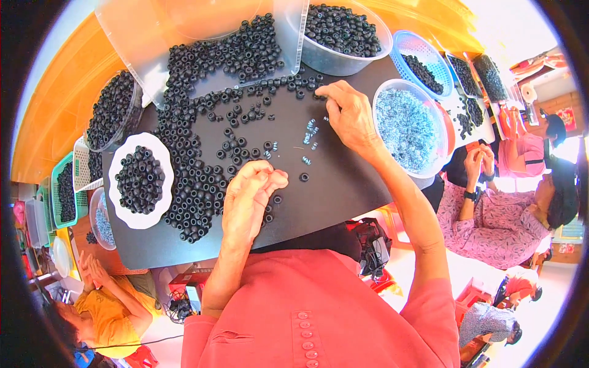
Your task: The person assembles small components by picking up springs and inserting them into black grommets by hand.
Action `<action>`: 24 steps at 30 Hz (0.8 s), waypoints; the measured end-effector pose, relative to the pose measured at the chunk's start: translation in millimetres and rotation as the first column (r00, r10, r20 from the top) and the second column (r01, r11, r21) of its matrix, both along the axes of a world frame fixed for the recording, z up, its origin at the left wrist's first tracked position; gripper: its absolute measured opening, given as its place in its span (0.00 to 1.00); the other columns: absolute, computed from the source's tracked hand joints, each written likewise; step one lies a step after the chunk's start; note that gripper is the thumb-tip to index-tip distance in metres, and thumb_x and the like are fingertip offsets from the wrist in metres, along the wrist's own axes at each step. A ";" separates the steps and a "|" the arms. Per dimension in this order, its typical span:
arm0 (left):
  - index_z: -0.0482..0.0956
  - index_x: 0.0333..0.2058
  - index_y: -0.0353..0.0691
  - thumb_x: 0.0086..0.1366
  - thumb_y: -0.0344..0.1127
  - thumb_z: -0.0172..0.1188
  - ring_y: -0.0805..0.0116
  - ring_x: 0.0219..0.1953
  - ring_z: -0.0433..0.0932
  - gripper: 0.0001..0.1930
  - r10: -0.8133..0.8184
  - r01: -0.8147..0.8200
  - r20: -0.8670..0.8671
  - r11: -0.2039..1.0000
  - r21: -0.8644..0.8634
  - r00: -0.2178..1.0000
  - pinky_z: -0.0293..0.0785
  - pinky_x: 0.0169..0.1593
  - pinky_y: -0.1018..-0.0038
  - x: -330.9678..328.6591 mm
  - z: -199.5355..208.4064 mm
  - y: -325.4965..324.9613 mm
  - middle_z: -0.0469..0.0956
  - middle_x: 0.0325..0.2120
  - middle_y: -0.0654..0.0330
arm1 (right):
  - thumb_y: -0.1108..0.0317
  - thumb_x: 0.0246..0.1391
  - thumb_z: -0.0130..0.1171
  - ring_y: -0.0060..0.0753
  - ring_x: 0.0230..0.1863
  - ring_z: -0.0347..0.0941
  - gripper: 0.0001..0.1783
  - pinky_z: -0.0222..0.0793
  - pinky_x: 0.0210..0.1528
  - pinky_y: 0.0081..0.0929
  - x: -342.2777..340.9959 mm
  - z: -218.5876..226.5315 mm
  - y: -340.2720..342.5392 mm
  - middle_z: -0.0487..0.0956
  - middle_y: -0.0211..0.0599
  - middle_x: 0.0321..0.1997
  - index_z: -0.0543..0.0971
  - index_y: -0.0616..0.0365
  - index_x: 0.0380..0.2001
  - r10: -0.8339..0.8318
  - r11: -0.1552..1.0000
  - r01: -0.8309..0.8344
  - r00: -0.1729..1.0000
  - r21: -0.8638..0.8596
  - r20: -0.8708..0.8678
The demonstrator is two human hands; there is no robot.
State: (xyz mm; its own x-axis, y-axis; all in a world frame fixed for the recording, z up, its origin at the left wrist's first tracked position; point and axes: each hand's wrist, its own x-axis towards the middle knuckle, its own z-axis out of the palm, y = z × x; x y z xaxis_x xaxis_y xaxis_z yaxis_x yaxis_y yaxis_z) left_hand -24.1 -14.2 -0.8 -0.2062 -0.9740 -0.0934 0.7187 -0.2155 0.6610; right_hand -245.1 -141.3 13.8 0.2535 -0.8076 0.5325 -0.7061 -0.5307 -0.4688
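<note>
Small black ring-shaped pieces (202, 190), each with a hole, are spread across the dark tabletop. My left hand (248, 196) is raised over the table's near part, its thumb and fingers pinched together; whatever is between them is too small to make out. My right hand (353, 116) reaches to the far middle. Its bent index fingertip touches or nearly touches a black ring (319, 95), with the thumb a little apart. Several small clear bluish plastic pieces (311, 130) lie between my hands. One lone black ring (304, 177) rests right of my left hand.
A tipped clear bin (291, 37) spills black rings at the back. Round tubs of black rings (346, 58) and clear pieces (423, 165) stand at right. A white scalloped plate (161, 208) of rings sits left. Other people work at both sides.
</note>
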 end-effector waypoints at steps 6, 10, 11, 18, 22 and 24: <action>0.73 0.39 0.35 0.66 0.30 0.48 0.63 0.42 0.77 0.07 0.001 -0.001 0.012 1.000 0.013 1.000 0.70 0.49 0.68 0.0 -0.2 0.1 0.80 0.30 0.54 | 0.74 0.45 0.53 0.45 0.34 0.72 0.07 0.69 0.36 0.41 5.2 -0.1 1.0 0.73 0.38 0.28 0.77 0.53 0.29 -0.063 0.992 0.081 0.980 0.092 -0.186; 0.73 0.39 0.35 0.66 0.30 0.49 0.64 0.42 0.77 0.07 0.003 -0.003 0.028 1.000 -0.004 1.000 0.70 0.49 0.69 0.6 -0.3 1.1 0.79 0.30 0.54 | 0.75 0.45 0.54 0.46 0.31 0.73 0.07 0.69 0.34 0.38 18.0 2.0 -12.0 0.74 0.41 0.28 0.77 0.58 0.30 -0.015 0.999 0.018 0.995 0.039 -0.094; 0.73 0.39 0.35 0.66 0.30 0.49 0.64 0.41 0.77 0.07 0.002 -0.002 0.034 1.000 0.003 0.999 0.70 0.49 0.69 0.3 -0.6 1.0 0.79 0.30 0.55 | 0.75 0.45 0.54 0.46 0.31 0.73 0.07 0.69 0.34 0.38 22.4 1.9 -16.3 0.75 0.41 0.28 0.77 0.58 0.30 0.015 1.000 -0.017 0.995 -0.016 -0.103; 0.72 0.39 0.35 0.66 0.28 0.47 0.65 0.41 0.76 0.07 0.011 -0.010 0.039 1.000 -0.009 0.999 0.70 0.49 0.69 -0.5 3.2 1.0 0.78 0.31 0.56 | 0.71 0.43 0.57 0.45 0.36 0.73 0.09 0.65 0.41 0.43 36.4 -3.7 -21.4 0.75 0.39 0.32 0.77 0.55 0.31 0.075 0.995 -0.053 0.952 0.081 -0.298; 0.72 0.39 0.35 0.66 0.28 0.46 0.67 0.40 0.76 0.07 0.019 -0.019 0.028 1.000 -0.017 0.999 0.70 0.49 0.69 -0.3 1.4 2.4 0.78 0.31 0.57 | 0.76 0.39 0.57 0.38 0.29 0.74 0.14 0.70 0.35 0.34 49.0 7.1 2.3 0.75 0.38 0.30 0.77 0.58 0.34 0.196 0.981 -0.195 0.980 0.020 -0.046; 0.72 0.40 0.34 0.65 0.31 0.49 0.63 0.43 0.75 0.08 0.017 -0.016 0.035 1.000 -0.021 0.999 0.69 0.51 0.68 -0.4 0.0 2.5 0.79 0.31 0.55 | 0.77 0.39 0.57 0.35 0.29 0.73 0.15 0.70 0.35 0.32 57.8 15.3 22.2 0.76 0.37 0.31 0.77 0.59 0.35 0.225 0.968 -0.232 0.971 0.093 0.079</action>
State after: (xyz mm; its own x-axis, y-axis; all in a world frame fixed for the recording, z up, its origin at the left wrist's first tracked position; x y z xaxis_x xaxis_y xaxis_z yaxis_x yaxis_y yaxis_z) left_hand -24.4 -11.7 -0.8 -0.1870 -0.9791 -0.0796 0.6985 -0.1894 0.6901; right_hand -187.2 -119.0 29.1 0.4036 -0.7828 0.4736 -0.5367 -0.6218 -0.5703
